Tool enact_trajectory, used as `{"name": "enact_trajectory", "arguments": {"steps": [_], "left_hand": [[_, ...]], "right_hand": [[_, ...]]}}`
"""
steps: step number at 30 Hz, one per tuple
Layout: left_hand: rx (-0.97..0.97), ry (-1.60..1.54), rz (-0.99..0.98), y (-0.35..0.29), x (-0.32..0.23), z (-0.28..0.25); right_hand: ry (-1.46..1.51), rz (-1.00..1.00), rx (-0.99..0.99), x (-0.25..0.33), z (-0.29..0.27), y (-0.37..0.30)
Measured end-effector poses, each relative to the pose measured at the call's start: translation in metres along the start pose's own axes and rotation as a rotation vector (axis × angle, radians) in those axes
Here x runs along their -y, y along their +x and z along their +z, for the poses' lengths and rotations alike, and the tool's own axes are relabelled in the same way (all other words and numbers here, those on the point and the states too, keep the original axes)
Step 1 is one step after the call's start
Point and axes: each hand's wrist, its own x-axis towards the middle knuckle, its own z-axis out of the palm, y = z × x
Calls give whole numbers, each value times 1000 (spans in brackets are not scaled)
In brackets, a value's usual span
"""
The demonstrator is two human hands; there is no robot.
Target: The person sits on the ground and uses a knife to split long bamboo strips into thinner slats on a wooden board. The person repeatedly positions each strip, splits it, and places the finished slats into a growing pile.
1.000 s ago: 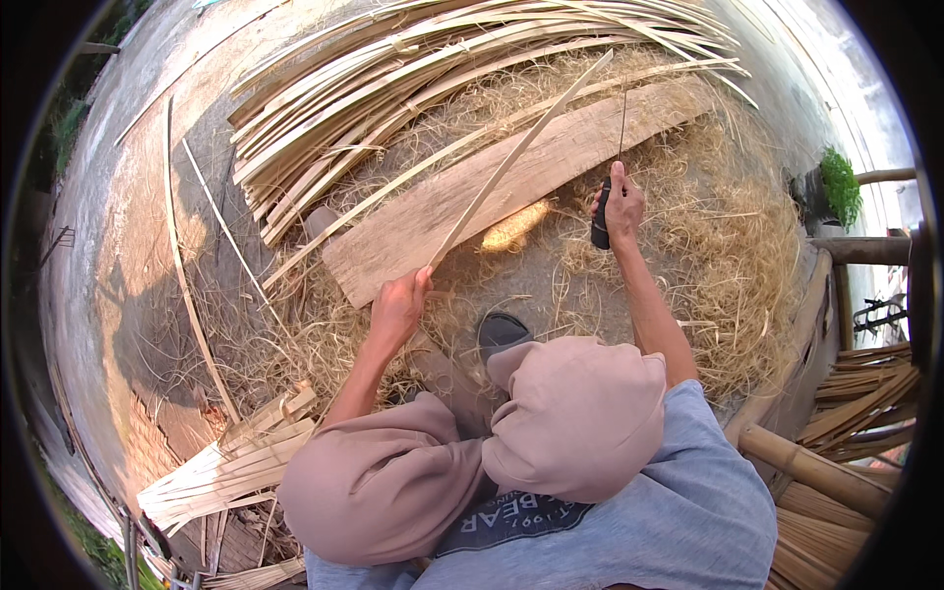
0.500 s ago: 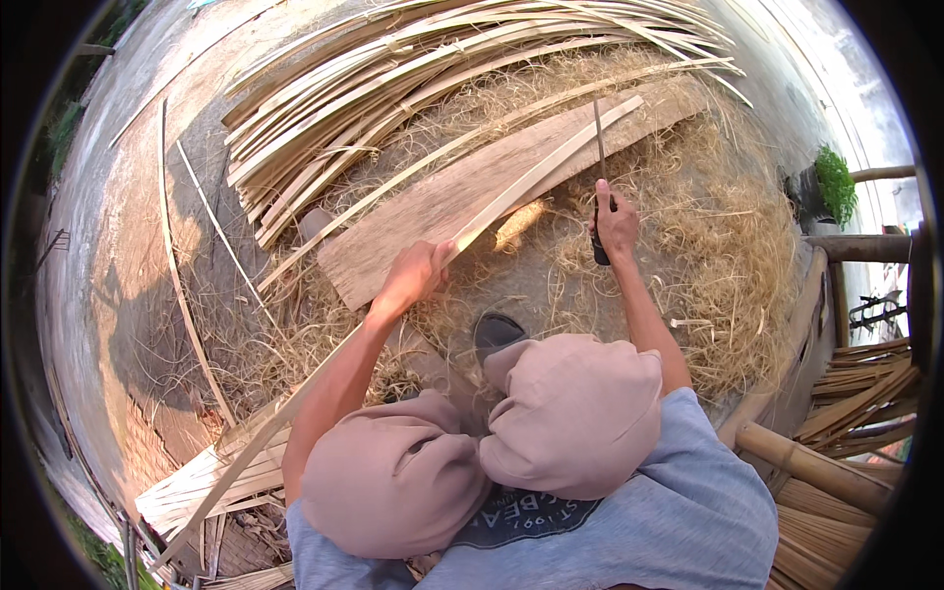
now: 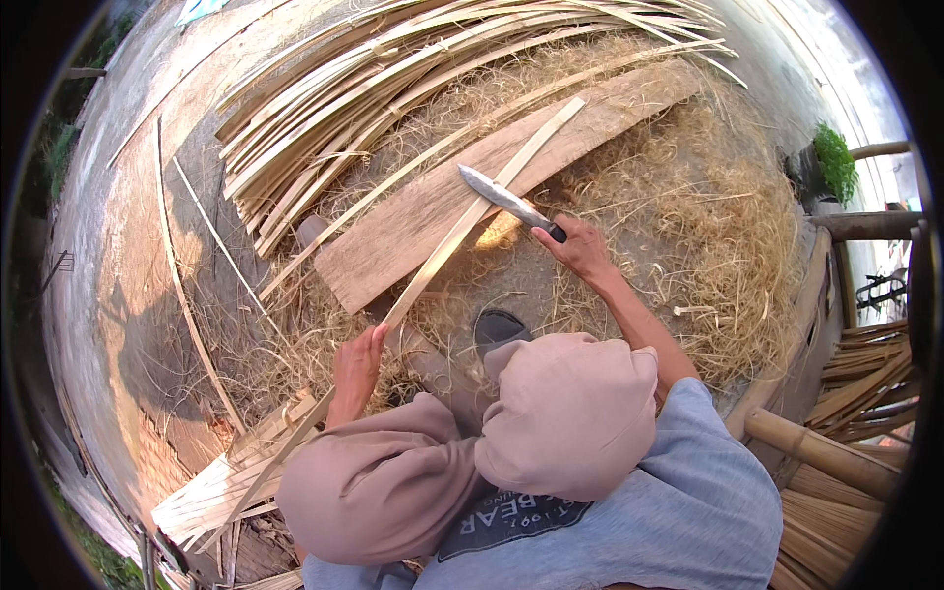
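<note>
markings: one item of lettering noted – pale print on a dark panel (image 3: 516, 521) at the front of the blue-grey shirt (image 3: 639, 521), partly covered by folded cloth. containers: one dark pot-like vessel (image 3: 806, 177) at the right edge, with a green plant (image 3: 836, 162) just beside or in it; which of the two cannot be told.

hands: two, both in use. the left hand (image 3: 357, 369) is closed on one pale wooden strip (image 3: 442, 254), pinched between thumb and fingers. the right hand (image 3: 578, 246) is gripped around the dark handle of one knife (image 3: 506, 200). the blade points to the upper left and crosses the strip; firm contact cannot be confirmed. the strip slants up and to the right from the left hand, its far end over one broad plank (image 3: 393, 236).

count: one large pile of strips (image 3: 393, 93) beyond the plank – overlapping, so not countable. a smaller stack of pale strips (image 3: 202, 501) lies at lower left. two slender loose strips (image 3: 174, 265) lie well apart from the plank on the left side of the ground. curly shavings (image 3: 728, 265) cover much of the ground. one dark shoe (image 3: 500, 327) shows near the knees.
</note>
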Motion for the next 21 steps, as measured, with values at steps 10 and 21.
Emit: {"name": "enact_trajectory", "arguments": {"steps": [10,21], "left_hand": [[169,-193,-65,-34,-4,-23],[150,-172,-156,-50,20,-28]], "right_hand": [[-17,27,95,3,-17,5],[-76,60,-24,-17,-19,33]]}}
